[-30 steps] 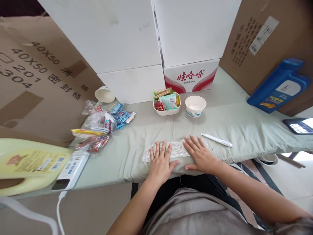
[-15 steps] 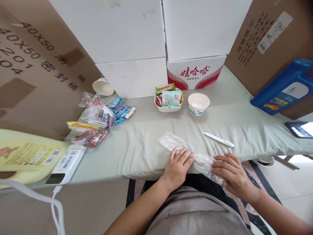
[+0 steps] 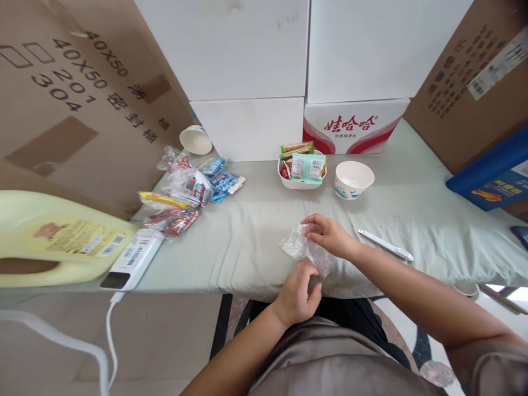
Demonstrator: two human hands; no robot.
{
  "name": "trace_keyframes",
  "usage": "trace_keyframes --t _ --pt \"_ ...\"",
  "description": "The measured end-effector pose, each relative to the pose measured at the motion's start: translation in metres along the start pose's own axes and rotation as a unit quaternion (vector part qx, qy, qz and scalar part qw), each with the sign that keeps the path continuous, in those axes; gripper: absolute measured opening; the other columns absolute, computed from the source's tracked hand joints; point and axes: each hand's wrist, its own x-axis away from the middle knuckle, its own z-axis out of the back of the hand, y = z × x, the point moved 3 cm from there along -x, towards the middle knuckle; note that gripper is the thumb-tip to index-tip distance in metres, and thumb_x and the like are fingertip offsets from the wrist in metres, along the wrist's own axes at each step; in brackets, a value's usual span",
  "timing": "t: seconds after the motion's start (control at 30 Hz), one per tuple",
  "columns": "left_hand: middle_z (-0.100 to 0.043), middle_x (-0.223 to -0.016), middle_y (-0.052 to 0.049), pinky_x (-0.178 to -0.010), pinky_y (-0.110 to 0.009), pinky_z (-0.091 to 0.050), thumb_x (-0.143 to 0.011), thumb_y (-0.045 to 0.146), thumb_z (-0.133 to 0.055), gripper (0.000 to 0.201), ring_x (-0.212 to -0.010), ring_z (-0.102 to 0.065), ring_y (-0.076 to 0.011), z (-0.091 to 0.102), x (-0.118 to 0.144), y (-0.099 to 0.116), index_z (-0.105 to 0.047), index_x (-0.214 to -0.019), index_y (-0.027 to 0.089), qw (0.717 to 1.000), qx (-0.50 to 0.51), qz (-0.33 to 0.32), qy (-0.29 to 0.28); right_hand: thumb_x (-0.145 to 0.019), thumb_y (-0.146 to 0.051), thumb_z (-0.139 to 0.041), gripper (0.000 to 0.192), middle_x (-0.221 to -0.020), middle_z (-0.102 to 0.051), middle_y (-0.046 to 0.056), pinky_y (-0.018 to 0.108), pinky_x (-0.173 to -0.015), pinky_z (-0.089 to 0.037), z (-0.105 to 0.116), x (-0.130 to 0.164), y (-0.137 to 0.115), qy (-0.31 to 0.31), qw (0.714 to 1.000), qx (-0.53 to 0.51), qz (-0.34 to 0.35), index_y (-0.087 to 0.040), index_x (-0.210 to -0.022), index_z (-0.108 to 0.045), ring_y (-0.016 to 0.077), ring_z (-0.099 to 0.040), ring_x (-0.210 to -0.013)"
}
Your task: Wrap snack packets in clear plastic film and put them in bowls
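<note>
Pale green cloth covers the long tabletop, which is hemmed in at the back by white cartons and at both sides by large brown cardboard boxes. Near the front edge, right before the person, a crumpled clear plastic bag is held between both hands, a little above or just touching the cloth; which of the two cannot be told.

The right hand lies on the far, upper side of the bag, its fingers curled and pinched shut on the top of the film. The left hand is at the near, lower side, by the tabletop's edge, with its fingers bent in on the bottom end of the bag; the grip there looks closed, though the thumb hides part of it. So the bag runs from upper left, where a loose bunch of film sticks out past the right hand, down to the lower right between the two hands, and both hands touch it.

Just beside the right forearm lies a slim white pen. Farther back stand a white bowl full of snack packets and an empty white paper bowl with a blue print, well apart from the bag. A heap of wrapped snacks and a pale yellow plastic jug lie off to the left.
</note>
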Motion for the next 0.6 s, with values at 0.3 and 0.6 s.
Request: trace_keyframes --t 0.3,0.6 --pt "-0.058 -0.085 -0.007 -0.076 -0.036 -0.051 -0.084 0.011 -0.048 0.017 -0.085 -0.055 -0.0208 0.013 -0.007 0.006 -0.051 -0.099 0.019 0.995 -0.089 -0.022 0.025 -0.08 -0.012 -0.057 0.04 -0.099 -0.068 0.006 0.03 -0.078 -0.047 -0.043 -0.012 0.013 -0.007 0.965 0.218 0.145 -0.018 -0.119 -0.056 0.0172 -0.063 -0.084" --pt "-0.058 -0.083 -0.006 -0.076 -0.039 -0.047 -0.088 0.022 -0.055 0.014 -0.084 -0.052 -0.0224 0.033 -0.033 -0.036 -0.057 -0.075 0.019 0.959 -0.275 0.062 -0.022 -0.086 -0.019 -0.056 0.035 -0.117 -0.06 0.017 0.042 -0.09 -0.047 -0.022 -0.01 0.021 0.065 0.907 0.368 0.195 -0.013 -0.121 -0.057 0.0278 -0.055 -0.106"
